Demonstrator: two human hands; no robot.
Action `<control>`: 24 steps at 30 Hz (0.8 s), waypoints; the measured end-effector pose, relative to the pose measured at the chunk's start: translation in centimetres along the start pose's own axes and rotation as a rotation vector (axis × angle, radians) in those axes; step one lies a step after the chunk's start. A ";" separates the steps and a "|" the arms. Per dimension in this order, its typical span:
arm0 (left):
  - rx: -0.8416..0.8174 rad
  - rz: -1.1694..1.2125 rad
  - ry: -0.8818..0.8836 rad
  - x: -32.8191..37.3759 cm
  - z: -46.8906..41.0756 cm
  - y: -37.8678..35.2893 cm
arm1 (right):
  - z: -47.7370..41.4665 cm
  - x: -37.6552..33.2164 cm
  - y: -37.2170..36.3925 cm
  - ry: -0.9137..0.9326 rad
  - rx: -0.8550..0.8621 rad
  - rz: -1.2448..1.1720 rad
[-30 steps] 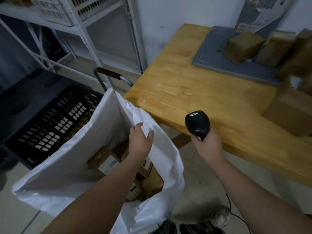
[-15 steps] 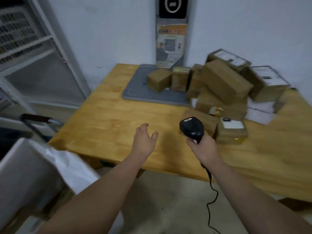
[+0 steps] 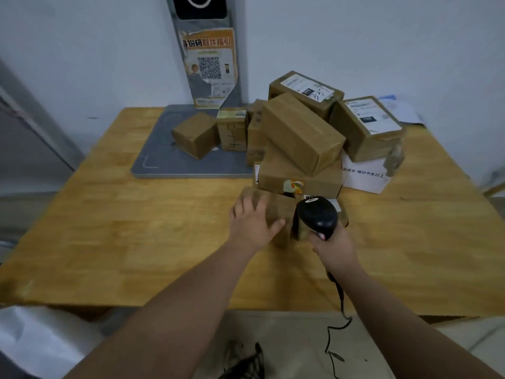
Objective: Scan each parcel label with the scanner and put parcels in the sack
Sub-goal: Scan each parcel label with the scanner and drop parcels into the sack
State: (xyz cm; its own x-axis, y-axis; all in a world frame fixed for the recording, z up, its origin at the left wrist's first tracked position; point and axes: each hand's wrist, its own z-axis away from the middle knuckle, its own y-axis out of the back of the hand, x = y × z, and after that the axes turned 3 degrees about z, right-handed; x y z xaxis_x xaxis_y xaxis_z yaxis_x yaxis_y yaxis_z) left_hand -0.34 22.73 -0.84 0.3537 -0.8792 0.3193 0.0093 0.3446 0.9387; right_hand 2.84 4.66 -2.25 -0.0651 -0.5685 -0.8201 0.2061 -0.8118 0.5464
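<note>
a person's left hand [image 3: 254, 220] is landing on the nearest parcel [image 3: 277, 207] at the front of a heap of brown boxes [image 3: 300, 138] on a wooden table [image 3: 136, 228]; the fingers are lying spread over the parcel's top and the thumb is pressing against its near face, not curled round it as far as the blur allows; the right hand [image 3: 333, 243] is wrapping tightly round the grip of a black scanner [image 3: 317, 214], its head hovering just beside the parcel's right end and hiding that end from view; a cable [image 3: 337, 318] is trailing down from the scanner past the table edge.

the parcel is lying with its long side running left to right across the table, the left hand covering its left end; no label is showing on the faces in sight, so it is likely needing a turn under the scanner before it can be read; the white sack [image 3: 35, 343] is waiting low at the person's left, off the table's near corner, well apart from the parcel; the left hand, being on that side, is looking the natural one to carry it across.
</note>
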 end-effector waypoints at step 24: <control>0.177 0.937 0.581 -7.5 1.1 0.7 | 1.7 -3.4 -6.7 -0.080 -0.180 -0.511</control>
State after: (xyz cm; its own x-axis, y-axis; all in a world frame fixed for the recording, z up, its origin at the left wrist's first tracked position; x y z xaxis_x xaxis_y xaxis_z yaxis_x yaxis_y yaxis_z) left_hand -4.06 29.19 -2.47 0.5347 0.0068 0.8450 -0.6073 0.6984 0.3787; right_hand -0.02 11.81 -2.88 -0.2734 -0.1214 -0.9542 0.2922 -0.9556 0.0379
